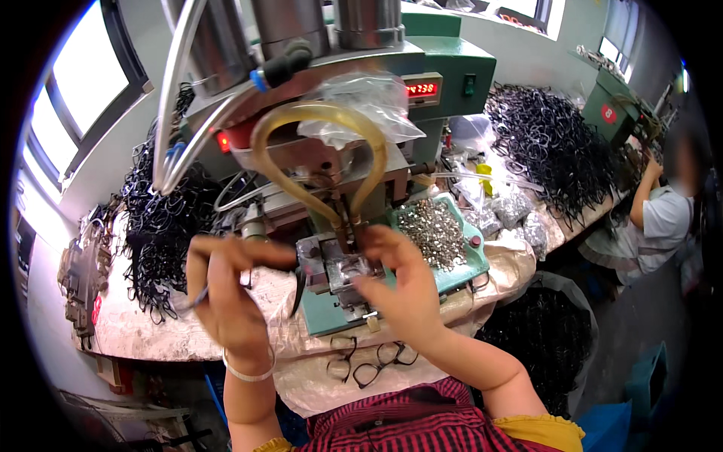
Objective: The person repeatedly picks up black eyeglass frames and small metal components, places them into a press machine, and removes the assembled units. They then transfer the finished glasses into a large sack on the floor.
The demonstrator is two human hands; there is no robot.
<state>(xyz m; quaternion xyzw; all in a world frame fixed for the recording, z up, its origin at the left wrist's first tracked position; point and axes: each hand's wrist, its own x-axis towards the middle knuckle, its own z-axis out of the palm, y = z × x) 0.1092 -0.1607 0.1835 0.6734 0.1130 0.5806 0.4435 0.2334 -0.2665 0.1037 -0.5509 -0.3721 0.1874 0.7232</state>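
My left hand [230, 297], blurred by motion, is closed on a dark eyeglass frame [299, 292] at the left side of the metal fixture. Part of that frame is hidden by the fingers. On the fixture's right side my right hand [407, 282] has its thumb and fingers apart, close around the work spot. The metal fixture [316, 267] sits on a green machine base [324, 318] beneath the press. A yellowish bent tube [307, 113] loops down to it. Right of my right hand, small shiny metal pieces [431, 232] fill a green tray [473, 273].
Heaps of black eyeglass frames [553, 154] lie at the right and the left [162, 218]. Loose glasses [367, 374] rest at the table's near edge. A bag of black parts [531, 339] stands below. A clear plastic bag [365, 105] hangs on the press. Another person [666, 218] sits at far right.
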